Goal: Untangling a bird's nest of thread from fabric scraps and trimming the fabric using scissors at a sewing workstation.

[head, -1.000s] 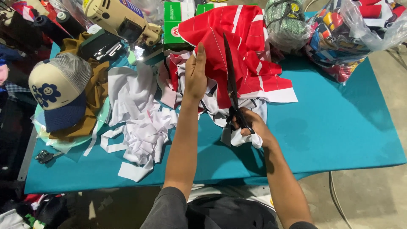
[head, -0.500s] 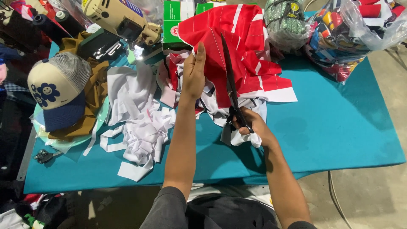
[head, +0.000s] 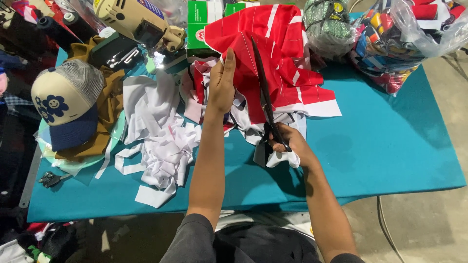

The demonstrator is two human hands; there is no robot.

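A bench [head: 390, 146] with a teal cover carries red-and-white striped fabric [head: 282, 58], a heap of white fabric scraps [head: 165, 146], a cream-and-navy cap [head: 66, 104], brown cloth [head: 109, 104] and small snips [head: 48, 179].

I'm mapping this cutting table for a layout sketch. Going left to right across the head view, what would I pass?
Cap → white fabric scraps → left hand flat on the red striped cloth → black scissors in the right hand → bare teal tabletop.
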